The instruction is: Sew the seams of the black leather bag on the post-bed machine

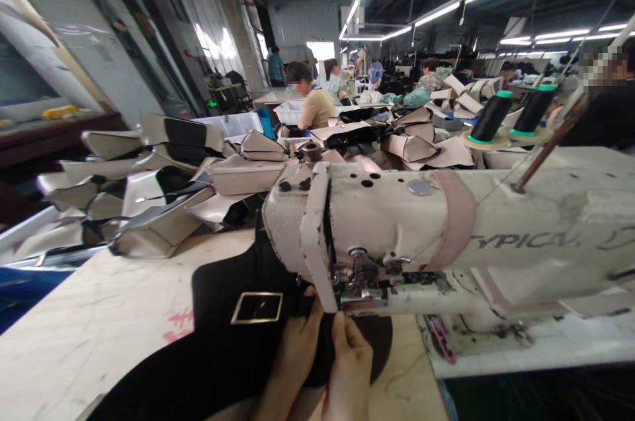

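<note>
A black shoe upper (218, 348) with a square gold buckle (256, 308) lies on the wooden table under the head of a cream sewing machine (446, 229). My left hand (292, 361) and my right hand (350, 368) sit side by side at the bottom centre, fingers pinched on the black piece just below the machine's needle area (362, 288). The fingertips of both hands press the material close to the presser foot, which is partly hidden by the machine head.
Piles of beige and black cut pieces (159, 196) cover the table's far side. Two black thread cones (491, 116) stand behind the machine. Other workers (312, 100) sit at benches farther back. The wooden tabletop (99, 322) stretches to the left.
</note>
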`<control>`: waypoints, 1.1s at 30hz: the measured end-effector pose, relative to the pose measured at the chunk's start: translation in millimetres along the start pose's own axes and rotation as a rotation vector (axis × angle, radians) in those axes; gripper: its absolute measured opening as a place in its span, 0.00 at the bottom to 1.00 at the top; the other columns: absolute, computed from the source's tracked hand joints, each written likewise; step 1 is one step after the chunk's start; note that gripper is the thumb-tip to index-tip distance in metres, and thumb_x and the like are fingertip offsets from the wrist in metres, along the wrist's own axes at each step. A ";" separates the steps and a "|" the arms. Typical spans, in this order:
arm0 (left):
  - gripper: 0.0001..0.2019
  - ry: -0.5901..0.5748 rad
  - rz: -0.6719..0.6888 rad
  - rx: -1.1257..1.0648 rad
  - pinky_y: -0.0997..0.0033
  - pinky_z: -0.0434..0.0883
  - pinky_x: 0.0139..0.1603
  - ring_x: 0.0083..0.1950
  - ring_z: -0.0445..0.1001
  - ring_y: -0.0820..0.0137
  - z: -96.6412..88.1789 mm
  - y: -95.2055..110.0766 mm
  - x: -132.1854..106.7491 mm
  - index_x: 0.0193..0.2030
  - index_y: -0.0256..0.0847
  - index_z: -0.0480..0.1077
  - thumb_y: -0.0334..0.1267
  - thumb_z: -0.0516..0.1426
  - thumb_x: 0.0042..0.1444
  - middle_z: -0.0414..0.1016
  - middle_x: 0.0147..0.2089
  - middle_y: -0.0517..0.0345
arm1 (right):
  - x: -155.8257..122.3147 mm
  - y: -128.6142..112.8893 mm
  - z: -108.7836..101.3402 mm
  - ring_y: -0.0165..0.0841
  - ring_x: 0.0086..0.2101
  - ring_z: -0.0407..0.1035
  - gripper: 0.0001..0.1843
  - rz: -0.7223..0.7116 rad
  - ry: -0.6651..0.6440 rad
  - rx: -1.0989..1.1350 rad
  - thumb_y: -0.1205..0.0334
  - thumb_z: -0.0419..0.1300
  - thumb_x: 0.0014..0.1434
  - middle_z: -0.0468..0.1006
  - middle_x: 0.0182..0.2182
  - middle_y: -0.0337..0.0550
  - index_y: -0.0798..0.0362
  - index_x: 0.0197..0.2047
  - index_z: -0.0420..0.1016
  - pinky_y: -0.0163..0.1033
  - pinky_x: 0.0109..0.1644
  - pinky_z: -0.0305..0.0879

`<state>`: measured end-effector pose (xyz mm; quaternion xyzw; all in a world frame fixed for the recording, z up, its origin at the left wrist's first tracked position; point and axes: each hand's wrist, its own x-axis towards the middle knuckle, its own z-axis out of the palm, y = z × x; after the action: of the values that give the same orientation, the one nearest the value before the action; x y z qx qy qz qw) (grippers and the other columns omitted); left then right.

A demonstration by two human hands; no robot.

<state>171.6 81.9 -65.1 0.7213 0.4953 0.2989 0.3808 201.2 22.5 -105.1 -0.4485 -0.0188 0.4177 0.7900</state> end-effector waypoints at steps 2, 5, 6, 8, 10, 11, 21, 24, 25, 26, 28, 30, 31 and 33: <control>0.14 0.006 0.007 -0.039 0.67 0.62 0.58 0.54 0.69 0.65 -0.7 0.1 -0.1 0.38 0.42 0.70 0.46 0.49 0.53 0.77 0.44 0.56 | -0.8 1.1 -0.1 0.35 0.37 0.69 0.24 0.011 -0.003 0.027 0.45 0.59 0.52 0.77 0.32 0.47 0.60 0.38 0.75 0.37 0.42 0.64; 0.15 -0.028 -0.005 -0.006 0.65 0.62 0.58 0.53 0.70 0.63 -1.6 3.9 -2.1 0.36 0.43 0.70 0.49 0.49 0.52 0.77 0.42 0.55 | -2.3 -1.0 0.4 0.36 0.37 0.70 0.25 0.035 0.001 0.063 0.45 0.60 0.50 0.77 0.34 0.48 0.60 0.40 0.75 0.37 0.42 0.64; 0.15 -0.036 -0.014 0.023 0.64 0.62 0.57 0.53 0.70 0.62 -1.6 5.8 -2.6 0.35 0.42 0.70 0.49 0.49 0.52 0.78 0.41 0.54 | -2.6 -3.0 0.9 0.36 0.37 0.70 0.25 0.041 0.004 0.066 0.45 0.61 0.49 0.77 0.33 0.48 0.60 0.40 0.75 0.37 0.41 0.65; 0.17 -0.036 -0.023 0.089 0.63 0.62 0.57 0.53 0.70 0.61 -1.1 9.5 -2.6 0.36 0.40 0.70 0.49 0.47 0.52 0.77 0.42 0.50 | -2.6 -8.3 2.4 0.37 0.37 0.71 0.26 0.047 0.014 0.077 0.45 0.62 0.48 0.77 0.33 0.49 0.61 0.38 0.75 0.37 0.40 0.65; 0.17 -0.031 -0.036 0.135 0.62 0.63 0.55 0.53 0.70 0.60 -0.4 12.8 -1.3 0.37 0.39 0.70 0.47 0.46 0.54 0.77 0.43 0.47 | -2.0 -14.0 4.7 0.38 0.38 0.70 0.26 0.057 0.031 0.096 0.45 0.64 0.46 0.77 0.33 0.50 0.62 0.37 0.75 0.38 0.41 0.66; 0.17 -0.040 -0.049 0.147 0.63 0.65 0.53 0.53 0.70 0.60 -0.1 14.0 -0.3 0.37 0.38 0.70 0.46 0.46 0.54 0.77 0.43 0.47 | -1.7 -16.3 6.1 0.39 0.38 0.70 0.26 0.059 0.042 0.103 0.45 0.64 0.45 0.77 0.33 0.50 0.62 0.37 0.76 0.38 0.42 0.66; 0.14 -0.105 0.003 0.143 0.66 0.64 0.55 0.53 0.70 0.65 -3.3 14.5 7.0 0.40 0.40 0.71 0.41 0.47 0.56 0.76 0.47 0.53 | 0.4 -13.0 8.4 0.39 0.35 0.71 0.30 0.084 0.068 0.144 0.43 0.65 0.42 0.77 0.32 0.52 0.62 0.39 0.75 0.40 0.39 0.67; 0.14 -0.103 0.012 0.124 0.67 0.65 0.54 0.52 0.71 0.64 -3.4 12.9 8.2 0.36 0.40 0.71 0.43 0.47 0.55 0.78 0.42 0.54 | 0.9 -13.4 6.3 0.39 0.36 0.71 0.28 0.092 0.019 0.135 0.45 0.65 0.43 0.77 0.33 0.51 0.61 0.40 0.75 0.39 0.40 0.67; 0.14 -0.100 0.012 0.118 0.66 0.66 0.54 0.51 0.71 0.64 -3.1 12.2 8.2 0.35 0.40 0.71 0.43 0.47 0.56 0.78 0.41 0.54 | 0.9 -13.7 5.8 0.39 0.37 0.71 0.28 0.087 0.012 0.134 0.46 0.65 0.44 0.77 0.34 0.51 0.61 0.41 0.75 0.39 0.41 0.66; 0.14 -0.095 0.013 0.113 0.66 0.67 0.53 0.51 0.72 0.63 -2.6 11.4 8.1 0.34 0.40 0.71 0.43 0.47 0.56 0.78 0.40 0.54 | 1.0 -14.1 5.3 0.39 0.38 0.71 0.28 0.088 0.004 0.133 0.46 0.65 0.44 0.77 0.35 0.51 0.61 0.41 0.74 0.39 0.41 0.66; 0.13 -0.075 0.013 0.105 0.66 0.68 0.51 0.50 0.72 0.63 -1.3 10.0 7.5 0.33 0.40 0.70 0.43 0.47 0.56 0.79 0.38 0.54 | 1.7 -14.5 4.4 0.39 0.37 0.71 0.28 0.097 -0.003 0.124 0.46 0.64 0.45 0.77 0.34 0.51 0.62 0.41 0.75 0.39 0.40 0.66; 0.13 -0.060 -0.003 0.104 0.67 0.69 0.49 0.49 0.73 0.63 -0.3 9.3 7.4 0.31 0.41 0.70 0.42 0.47 0.56 0.79 0.38 0.53 | 3.0 -14.6 3.8 0.38 0.35 0.71 0.27 0.102 -0.014 0.116 0.46 0.64 0.45 0.77 0.33 0.51 0.62 0.39 0.75 0.38 0.38 0.66; 0.13 -0.060 -0.015 0.106 0.67 0.69 0.49 0.48 0.73 0.63 -0.1 9.4 7.7 0.30 0.41 0.70 0.42 0.47 0.56 0.79 0.38 0.53 | 3.7 -14.7 3.8 0.37 0.34 0.71 0.26 0.099 -0.009 0.111 0.45 0.64 0.45 0.77 0.32 0.50 0.62 0.37 0.76 0.37 0.36 0.66; 0.12 -0.070 -0.034 0.112 0.69 0.69 0.50 0.50 0.73 0.64 -0.5 10.5 9.3 0.31 0.40 0.70 0.40 0.47 0.56 0.78 0.40 0.53 | 5.1 -14.7 4.4 0.36 0.31 0.70 0.26 0.081 0.012 0.100 0.44 0.64 0.44 0.77 0.28 0.49 0.62 0.34 0.76 0.36 0.33 0.66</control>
<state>179.4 88.5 -55.4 0.7430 0.5098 0.2387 0.3622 212.2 25.3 -93.5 -0.4114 0.0251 0.4471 0.7938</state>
